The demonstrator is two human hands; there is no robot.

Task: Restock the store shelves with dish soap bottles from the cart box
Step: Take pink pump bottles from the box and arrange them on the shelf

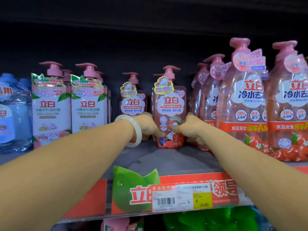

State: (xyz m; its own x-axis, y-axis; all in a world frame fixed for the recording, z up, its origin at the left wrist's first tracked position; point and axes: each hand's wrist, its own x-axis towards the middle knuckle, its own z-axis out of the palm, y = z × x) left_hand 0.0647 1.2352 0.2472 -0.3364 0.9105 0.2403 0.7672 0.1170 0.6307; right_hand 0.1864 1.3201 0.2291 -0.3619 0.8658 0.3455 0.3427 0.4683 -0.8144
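Note:
A small reddish-pink dish soap bottle (169, 107) with a pink pump and a duck sticker stands upright on the grey shelf (160, 160). My left hand (148, 125), a pale bangle on its wrist, grips the bottle's lower left side. My right hand (188, 129) grips its lower right side, thumb across the front label. Another bottle of the same kind (133, 99) stands just behind and to the left. The cart box is out of view.
White-and-pink pump bottles (70, 104) stand to the left, blue packs (15, 112) at the far left. Tall clear red bottles (243, 100) crowd the right. A price tag (181, 197) and red strip run along the shelf's front edge. Green goods (208, 220) sit below.

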